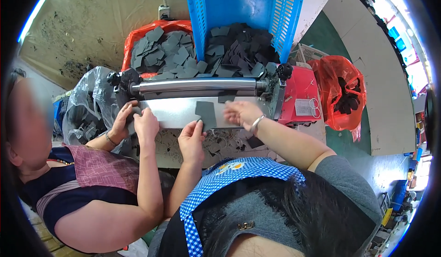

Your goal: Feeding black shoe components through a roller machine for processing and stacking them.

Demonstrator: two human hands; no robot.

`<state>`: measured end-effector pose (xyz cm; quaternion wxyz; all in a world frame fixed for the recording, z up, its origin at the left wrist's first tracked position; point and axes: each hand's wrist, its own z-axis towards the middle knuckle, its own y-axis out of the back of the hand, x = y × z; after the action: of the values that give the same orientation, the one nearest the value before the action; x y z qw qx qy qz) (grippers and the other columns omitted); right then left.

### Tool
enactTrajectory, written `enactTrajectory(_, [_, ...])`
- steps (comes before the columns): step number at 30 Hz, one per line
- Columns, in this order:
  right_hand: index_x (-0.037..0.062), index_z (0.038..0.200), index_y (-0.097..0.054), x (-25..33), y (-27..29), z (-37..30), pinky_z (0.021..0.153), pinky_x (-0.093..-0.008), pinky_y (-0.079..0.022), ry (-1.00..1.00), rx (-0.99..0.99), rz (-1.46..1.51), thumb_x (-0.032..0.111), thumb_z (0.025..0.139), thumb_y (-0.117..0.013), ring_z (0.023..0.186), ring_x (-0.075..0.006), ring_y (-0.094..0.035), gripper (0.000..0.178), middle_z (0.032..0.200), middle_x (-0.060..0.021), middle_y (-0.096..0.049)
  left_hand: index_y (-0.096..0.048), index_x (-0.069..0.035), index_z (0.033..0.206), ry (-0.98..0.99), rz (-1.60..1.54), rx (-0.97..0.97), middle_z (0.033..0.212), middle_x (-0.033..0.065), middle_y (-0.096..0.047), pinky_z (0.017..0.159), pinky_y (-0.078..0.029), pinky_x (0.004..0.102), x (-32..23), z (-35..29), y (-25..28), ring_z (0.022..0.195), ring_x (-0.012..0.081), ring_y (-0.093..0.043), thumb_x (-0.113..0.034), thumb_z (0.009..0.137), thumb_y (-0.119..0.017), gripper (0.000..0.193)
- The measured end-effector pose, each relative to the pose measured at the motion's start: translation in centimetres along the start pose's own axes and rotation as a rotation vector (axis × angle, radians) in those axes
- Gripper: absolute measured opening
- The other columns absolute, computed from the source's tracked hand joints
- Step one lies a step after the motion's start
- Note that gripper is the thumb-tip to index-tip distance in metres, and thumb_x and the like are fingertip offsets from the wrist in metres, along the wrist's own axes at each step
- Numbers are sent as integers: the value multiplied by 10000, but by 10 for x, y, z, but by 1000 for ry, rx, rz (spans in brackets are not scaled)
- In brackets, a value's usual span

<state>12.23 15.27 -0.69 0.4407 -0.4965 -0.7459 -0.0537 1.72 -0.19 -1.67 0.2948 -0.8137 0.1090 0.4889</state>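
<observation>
Workshop bench, metal plate (172, 112) below roller (197, 85); blue basket (243, 4) tipped over heap of dark pieces (239, 50); left hand (192, 140) pinching lower edge of grey piece (206, 113) flat on plate; right hand (242, 113) half-open beside piece, grip unclear; co-worker's hands (135, 121) at plate's left end.

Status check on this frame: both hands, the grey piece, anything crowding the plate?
Left hand pinching grey cut piece on metal feed plate. Right hand open, fingertips on plate. Co-worker's hands crowd plate's left end.

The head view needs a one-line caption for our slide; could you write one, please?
Left hand on a dark grey piece on the metal feed plate below a roller; right hand beside it.
</observation>
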Motion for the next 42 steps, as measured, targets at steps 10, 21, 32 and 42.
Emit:
enactTrajectory(10, [13, 880, -528, 8, 6, 8, 409, -200, -422, -208, -44, -99, 227, 883, -470, 541, -101, -565, 222, 754, -72, -606, -518, -21, 926, -441, 359, 31, 843, 31, -556, 620, -422, 177, -6, 0, -16, 718, 67, -513, -49, 776, -628, 188])
enactTrajectory(21, [10, 884, -565, 205, 32, -14, 557, -244, -434, 710, -85, -959, 366, 747, -633, 666, -133, -586, 387, 765, -75, -628, -364, -14, 1220, -752, 1153, 157, 1117, 180, -491, 870, -401, 370, -74, 90, -122, 1029, 306, -492, -312, 580, -769, 814])
enactTrajectory(32, [-58, 1013, -578, 189, 78, 151, 684, -367, -448, -474, 90, -1587, 669, 565, -645, 848, -250, -553, 857, 986, -133, -585, -351, 74, 1220, -5, 1640, 796, 1153, 224, -498, 885, -415, 330, -4, 238, -165, 1062, 288, -508, -486, 420, -814, 1081])
enactTrajectory(42, [-75, 827, -618, 235, 49, 150, 525, -329, -437, -39, -104, -1282, 357, 500, -800, 612, -197, -543, 571, 767, -119, -594, -549, 56, 899, -348, 1310, 569, 869, 211, -608, 702, -486, 375, -39, 284, -236, 798, 320, -605, -216, 465, -806, 573])
